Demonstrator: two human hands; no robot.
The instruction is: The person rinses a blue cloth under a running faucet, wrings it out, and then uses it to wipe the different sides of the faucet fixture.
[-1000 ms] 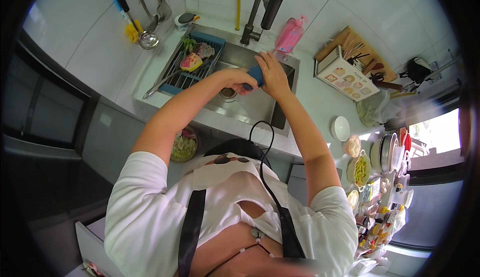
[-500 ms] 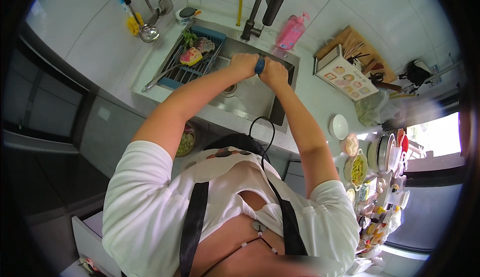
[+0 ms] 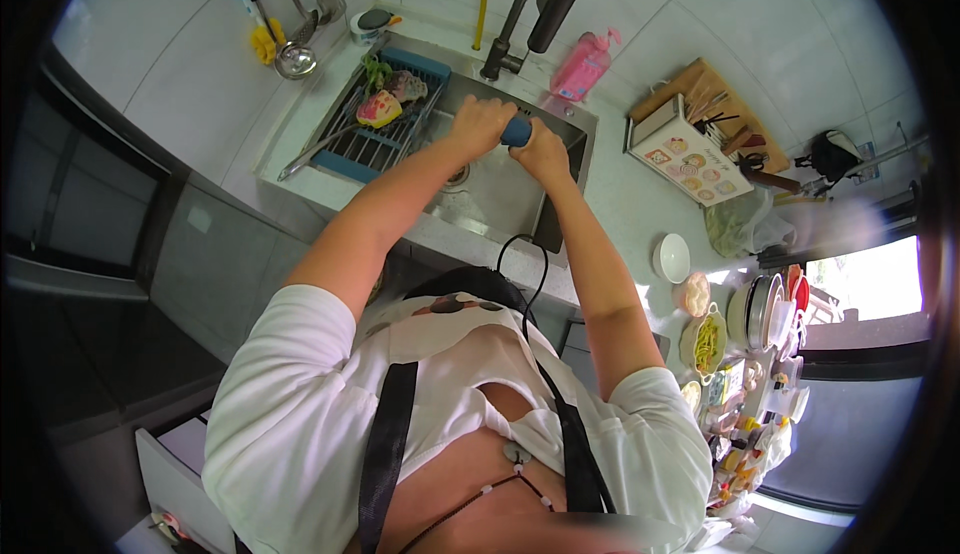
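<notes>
Both hands are raised over the steel sink (image 3: pixel 490 194), at its far side. My left hand (image 3: pixel 482 122) is closed round one end of a bunched dark blue cloth (image 3: pixel 516 132). My right hand (image 3: pixel 543 152) grips the other end, its fist close beside the left one. Only a short, rounded stretch of the cloth shows between the fists; the rest is hidden inside them. Behind the hands stands a dark tap (image 3: pixel 520 29).
At the sink's left, a blue-framed drying rack (image 3: pixel 345 165) holds a pink-and-yellow sponge (image 3: pixel 380 109) and a long-handled utensil (image 3: pixel 312 157). A pink pump bottle (image 3: pixel 583 66) stands behind. Rightward are a utensil holder (image 3: pixel 692 159), a white bowl (image 3: pixel 672 257) and a dish of green strips (image 3: pixel 708 344).
My fists have moved slightly apart, and more of the blue cloth shows between them. The left hand has shifted a little left and turned.
</notes>
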